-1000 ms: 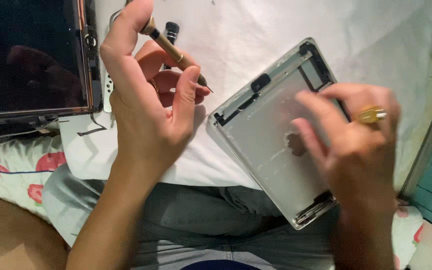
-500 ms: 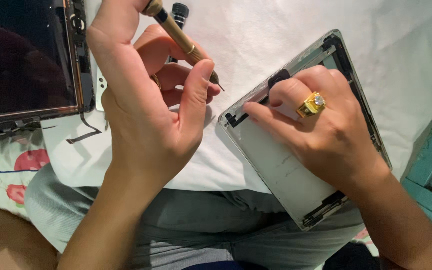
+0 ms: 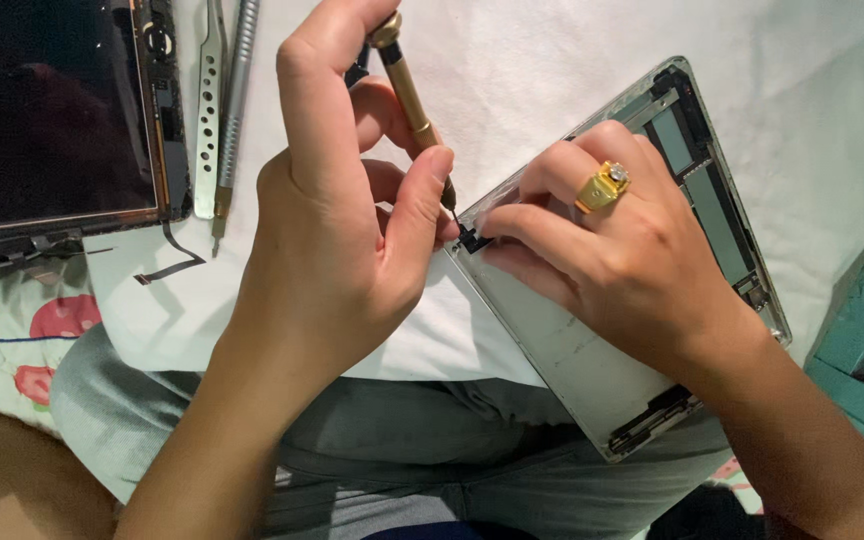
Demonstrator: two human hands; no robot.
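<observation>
My left hand (image 3: 342,240) pinches a small gold-handled screwdriver (image 3: 410,90) between thumb and fingers, index finger capping its top, tip set down at the upper corner of the tablet's back shell (image 3: 592,350). My right hand (image 3: 622,250), wearing a gold ring (image 3: 602,186), lies flat over the shell with its fingertips pressing a small black part (image 3: 472,238) at that same corner, right beside the tip.

As I judge it, the teardown is well along: the dark screen panel (image 3: 52,120) is already off and lies apart at upper left, a loose ribbon cable (image 3: 167,265) trailing from it. The shell looks mostly emptied, bare grey metal inside with black fittings left at both ends. The corner piece seems to be what remains.

The shell rests tilted on a white cloth (image 3: 552,60) across my lap. Tweezers (image 3: 209,110) and a grey metal tool (image 3: 234,100) lie beside the screen.
</observation>
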